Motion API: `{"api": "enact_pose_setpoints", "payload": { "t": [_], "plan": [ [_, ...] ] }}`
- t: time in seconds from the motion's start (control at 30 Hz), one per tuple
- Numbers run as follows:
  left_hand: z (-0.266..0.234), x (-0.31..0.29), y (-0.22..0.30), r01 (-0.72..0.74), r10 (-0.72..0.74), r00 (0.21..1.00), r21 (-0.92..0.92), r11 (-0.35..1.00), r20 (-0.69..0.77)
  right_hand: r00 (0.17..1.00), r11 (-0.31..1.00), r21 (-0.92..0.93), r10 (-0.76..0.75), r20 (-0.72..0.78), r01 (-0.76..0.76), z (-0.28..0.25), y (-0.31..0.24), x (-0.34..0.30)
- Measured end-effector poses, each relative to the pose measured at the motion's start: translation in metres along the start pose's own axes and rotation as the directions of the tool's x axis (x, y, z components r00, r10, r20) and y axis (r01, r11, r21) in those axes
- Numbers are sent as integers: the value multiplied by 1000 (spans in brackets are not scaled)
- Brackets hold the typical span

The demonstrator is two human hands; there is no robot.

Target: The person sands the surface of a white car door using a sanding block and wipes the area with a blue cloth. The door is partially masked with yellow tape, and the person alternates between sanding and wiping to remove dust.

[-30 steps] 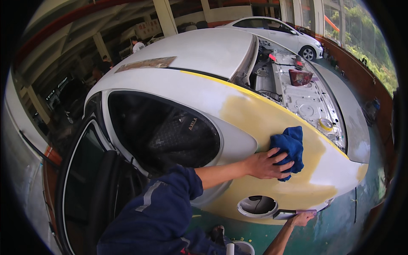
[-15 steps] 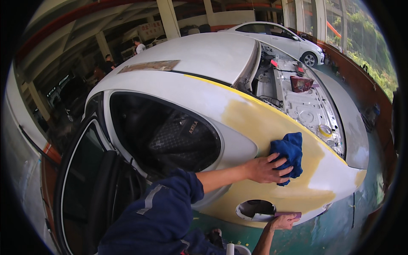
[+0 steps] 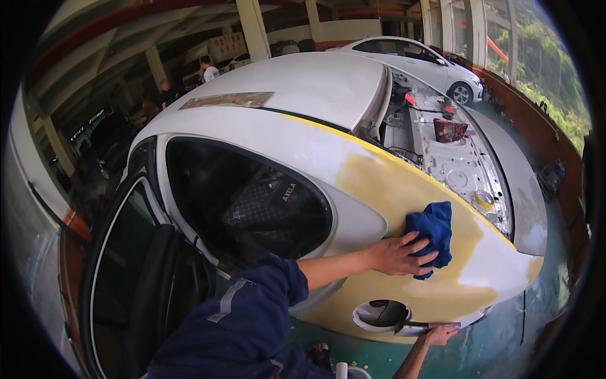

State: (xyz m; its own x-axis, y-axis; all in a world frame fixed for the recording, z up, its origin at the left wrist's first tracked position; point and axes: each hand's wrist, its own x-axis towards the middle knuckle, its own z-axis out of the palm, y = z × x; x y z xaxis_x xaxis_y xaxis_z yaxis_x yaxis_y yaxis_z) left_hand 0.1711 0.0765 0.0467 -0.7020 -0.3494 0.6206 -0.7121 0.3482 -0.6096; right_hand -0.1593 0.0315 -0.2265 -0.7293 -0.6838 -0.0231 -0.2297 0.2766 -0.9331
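Note:
My left hand point(image 3: 404, 254) presses a crumpled blue cloth point(image 3: 432, 235) against the rear side panel point(image 3: 372, 180) of a white car, its fingers bent over the fabric. The panel carries broad beige filler patches with pale sanded areas between them. Lower down, my right hand point(image 3: 440, 335) grips a slim purple block point(image 3: 442, 326), probably a sanding block. A dark strip reaches from it toward the round fuel-filler opening point(image 3: 380, 314). The hand's fingertips are partly hidden behind the panel's lower edge.
Yellow tape point(image 3: 353, 138) lines the trunk-side edge. In the bare trunk area lie a red tail lamp point(image 3: 449, 131) and a tape roll point(image 3: 484, 199). An open car door point(image 3: 120, 265) stands at left. Behind are another white car point(image 3: 416, 63) and people point(image 3: 209, 71).
My right hand has slid rightward with the purple block, showing more of the filler opening. The left hand with the cloth stays at nearly the same spot on the panel; the view shifts slightly.

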Motion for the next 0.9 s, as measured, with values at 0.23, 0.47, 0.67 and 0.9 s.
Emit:
{"api": "enact_pose_setpoints", "payload": {
  "t": [0.23, 0.47, 0.67, 0.9],
  "plan": [
    [1, -5, 1, 10, -10, 1000, -4, 1000, -15, 994, 993, -35, -111, -20, 110, 6, -24, -60],
    [4, -6, 3, 15, -15, 1000, -4, 1000, -6, 992, 983, -147, 102, -76, -112, 9, -18, -4],
    [0, -4, -1, -3, 3, 1000, 11, 1000, 0, 991, 991, -80, -117, -64, 112, 12, -13, -38],
    [0, -5, 1, -3, 3, 1000, 14, 1000, -2, 999, 979, -204, -8, -42, -1, 16, -6, -33]
  ]
}}
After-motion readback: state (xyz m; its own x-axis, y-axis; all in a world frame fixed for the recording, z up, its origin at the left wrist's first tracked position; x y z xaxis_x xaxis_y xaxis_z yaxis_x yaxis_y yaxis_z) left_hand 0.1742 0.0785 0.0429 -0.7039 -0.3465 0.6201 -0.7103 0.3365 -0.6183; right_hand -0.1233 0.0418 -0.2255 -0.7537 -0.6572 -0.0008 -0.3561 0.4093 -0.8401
